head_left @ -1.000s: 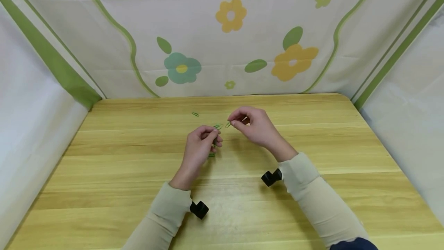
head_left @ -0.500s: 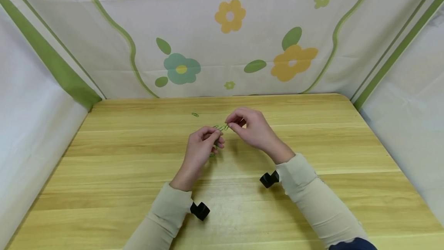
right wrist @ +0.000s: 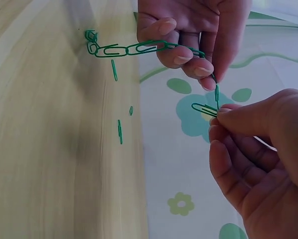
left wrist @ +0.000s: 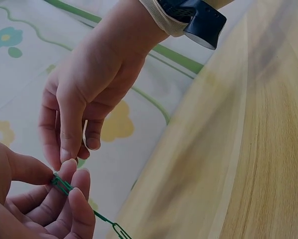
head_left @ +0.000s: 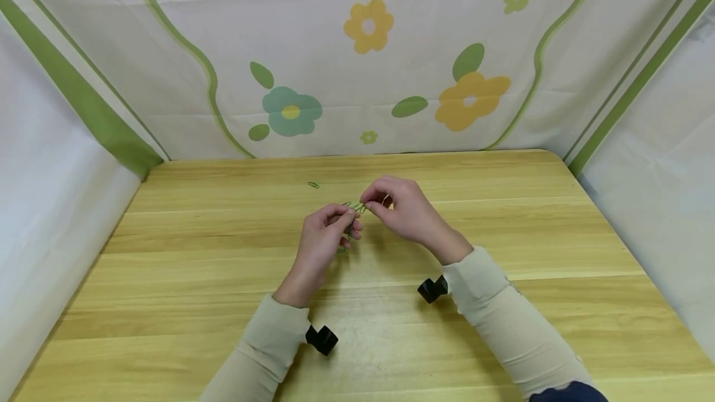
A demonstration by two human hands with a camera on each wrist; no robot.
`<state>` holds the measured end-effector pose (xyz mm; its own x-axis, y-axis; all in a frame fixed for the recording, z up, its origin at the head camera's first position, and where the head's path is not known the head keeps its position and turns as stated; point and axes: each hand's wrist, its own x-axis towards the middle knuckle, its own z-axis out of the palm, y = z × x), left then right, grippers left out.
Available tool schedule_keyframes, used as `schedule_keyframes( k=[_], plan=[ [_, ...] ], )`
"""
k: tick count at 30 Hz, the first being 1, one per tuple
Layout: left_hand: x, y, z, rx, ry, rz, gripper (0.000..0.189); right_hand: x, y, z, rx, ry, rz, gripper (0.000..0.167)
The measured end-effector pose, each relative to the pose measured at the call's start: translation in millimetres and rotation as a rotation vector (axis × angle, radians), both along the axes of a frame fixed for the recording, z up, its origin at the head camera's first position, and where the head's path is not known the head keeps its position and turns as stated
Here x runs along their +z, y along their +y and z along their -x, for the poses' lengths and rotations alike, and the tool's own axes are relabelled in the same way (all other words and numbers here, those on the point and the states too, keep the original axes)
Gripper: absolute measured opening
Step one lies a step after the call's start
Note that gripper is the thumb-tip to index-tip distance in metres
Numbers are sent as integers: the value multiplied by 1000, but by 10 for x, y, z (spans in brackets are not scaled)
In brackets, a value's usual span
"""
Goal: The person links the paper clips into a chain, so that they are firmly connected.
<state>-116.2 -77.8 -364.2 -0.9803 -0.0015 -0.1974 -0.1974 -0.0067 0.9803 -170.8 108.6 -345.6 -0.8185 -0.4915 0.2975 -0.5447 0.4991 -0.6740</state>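
Observation:
My left hand (head_left: 324, 234) pinches one end of a chain of green paper clips (right wrist: 146, 48) between thumb and fingers. The linked clips run across its fingers and trail down, ending in a small bunched heap (right wrist: 91, 37) on the table. Opposite, my right hand (head_left: 406, 209) pinches a single green paper clip (right wrist: 203, 108) between thumb and forefinger. In the right wrist view this clip crosses the end link (right wrist: 217, 93) of the chain right at the fingertips. In the left wrist view, clips (left wrist: 62, 184) lie over the left fingers, and the right fingertips partly hide behind the left ones.
A loose green paper clip (head_left: 313, 185) lies on the wooden table (head_left: 223, 278) beyond the left hand. Further clips (right wrist: 114, 70) lie nearby in the right wrist view. A white curtain (head_left: 357, 79) with flowers rises behind the table's back edge.
My right hand has moved slightly left and toward me, bringing its paper clip up to the end of the chain. The left hand has shifted barely to the right.

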Motion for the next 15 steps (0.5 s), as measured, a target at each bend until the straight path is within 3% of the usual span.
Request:
schedule_keyframes(
  k=[8,15],
  plan=[
    [-10,4,-5,-4,-4,5,22,-59,3,-11,-10,-51,0,14],
    [-21,-1,-20,-1,1,17,20,-120,4,-12,-35,-100,-32,8]
  ],
)
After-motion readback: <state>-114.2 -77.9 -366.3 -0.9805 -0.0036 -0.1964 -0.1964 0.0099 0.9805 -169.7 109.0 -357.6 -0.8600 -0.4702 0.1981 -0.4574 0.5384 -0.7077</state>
